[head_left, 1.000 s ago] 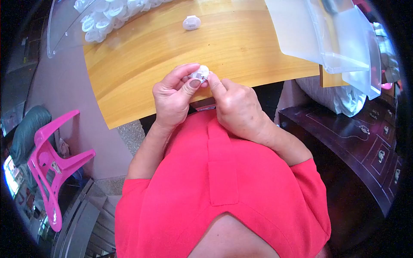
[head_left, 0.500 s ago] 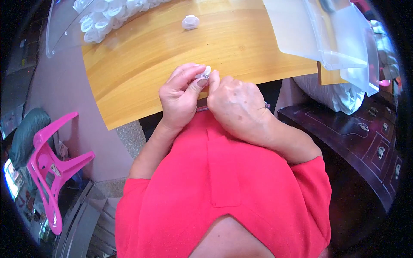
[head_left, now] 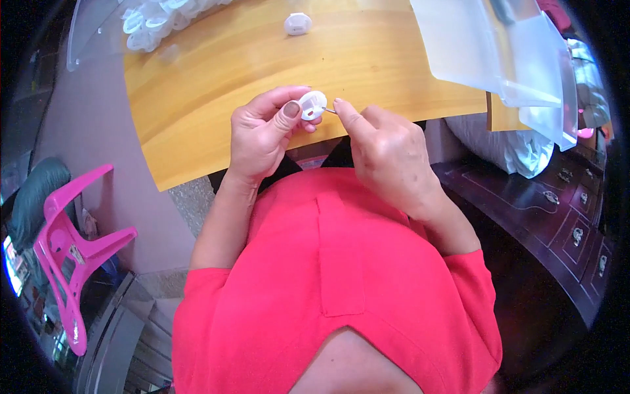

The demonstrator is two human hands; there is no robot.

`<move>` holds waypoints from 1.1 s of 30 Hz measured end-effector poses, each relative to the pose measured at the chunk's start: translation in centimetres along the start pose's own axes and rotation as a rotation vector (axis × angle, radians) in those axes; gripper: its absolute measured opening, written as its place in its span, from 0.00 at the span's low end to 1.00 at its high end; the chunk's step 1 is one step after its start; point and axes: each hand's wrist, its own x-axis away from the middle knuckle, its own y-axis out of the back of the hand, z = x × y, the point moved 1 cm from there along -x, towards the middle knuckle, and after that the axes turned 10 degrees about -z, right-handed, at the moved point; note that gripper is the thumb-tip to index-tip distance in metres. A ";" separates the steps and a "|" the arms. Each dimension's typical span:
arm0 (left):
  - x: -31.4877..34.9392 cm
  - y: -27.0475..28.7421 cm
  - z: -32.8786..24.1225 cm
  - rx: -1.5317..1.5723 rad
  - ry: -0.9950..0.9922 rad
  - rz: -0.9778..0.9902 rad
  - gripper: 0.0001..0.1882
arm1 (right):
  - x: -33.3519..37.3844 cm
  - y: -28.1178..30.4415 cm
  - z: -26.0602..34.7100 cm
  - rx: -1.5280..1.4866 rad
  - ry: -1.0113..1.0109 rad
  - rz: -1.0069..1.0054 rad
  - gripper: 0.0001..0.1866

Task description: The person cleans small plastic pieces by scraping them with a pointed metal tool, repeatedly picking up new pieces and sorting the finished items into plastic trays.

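Head view: white round part [head_left: 316, 100] at 12 o'clock of frame centre, pinched at its 9 o'clock edge by left hand [head_left: 262, 134]. Right hand [head_left: 392, 152] pinches thin metal tool [head_left: 330, 110], at part's 4 o'clock rim. Probably light, stiff, slightly slick; grip rim. Tilted face, small opening near 7 o'clock.
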 end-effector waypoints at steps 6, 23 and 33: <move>0.3 0.2 -0.2 0.005 0.025 -0.009 0.15 | 0.1 -0.1 0.7 0.124 0.097 -0.048 0.18; 0.5 0.0 0.0 -0.087 0.021 -0.017 0.12 | -0.4 -0.6 1.1 0.274 0.259 -0.077 0.15; 0.5 -0.6 -0.1 -0.268 -0.064 -0.079 0.09 | -0.9 -1.3 0.8 0.337 0.396 -0.086 0.08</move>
